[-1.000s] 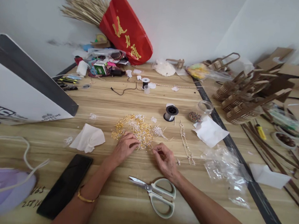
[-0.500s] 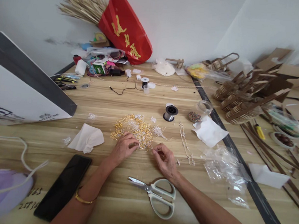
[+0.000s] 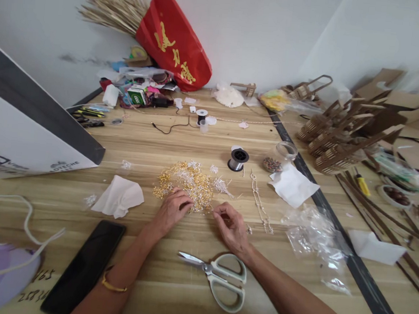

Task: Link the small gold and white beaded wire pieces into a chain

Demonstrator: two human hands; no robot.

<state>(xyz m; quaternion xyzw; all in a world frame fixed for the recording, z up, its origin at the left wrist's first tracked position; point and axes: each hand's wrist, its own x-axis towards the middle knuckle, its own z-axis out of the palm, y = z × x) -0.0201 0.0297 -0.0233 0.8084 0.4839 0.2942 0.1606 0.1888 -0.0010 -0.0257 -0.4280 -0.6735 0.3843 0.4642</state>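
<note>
- In the middle of the counter [image 3: 140, 146], a loose pile of gold and silver beads [image 3: 201, 185] lies spread out
- At the pile's near left edge, the left hand [image 3: 173, 210], thumb and forefinger drawn close; whether they pinch anything I cannot tell
- Just right of the pile's near edge, the right hand [image 3: 231, 227], fingers curled in, its fingertips too small to show if they grip something; the two hands are apart
- Beside the pile's right side, a small heap of thin pale pieces [image 3: 223, 186]
- Further right, a looped beaded chain [image 3: 258, 204] laid lengthwise
- Beyond the hands, a black spool of wire [image 3: 237, 160] and a clear jar [image 3: 285, 154] with small dark beads inside
- Nearer the person, scissors [image 3: 207, 268] with pale handles, blades pointing left
- Left of the pile, a crumpled tissue [image 3: 120, 198], and nearer, a black phone [image 3: 84, 268]
- To the right, clear plastic bags [image 3: 307, 234] and small slatted baskets [image 3: 333, 146]
- At the back, a red bag [image 3: 175, 41] tilted against the wall
</note>
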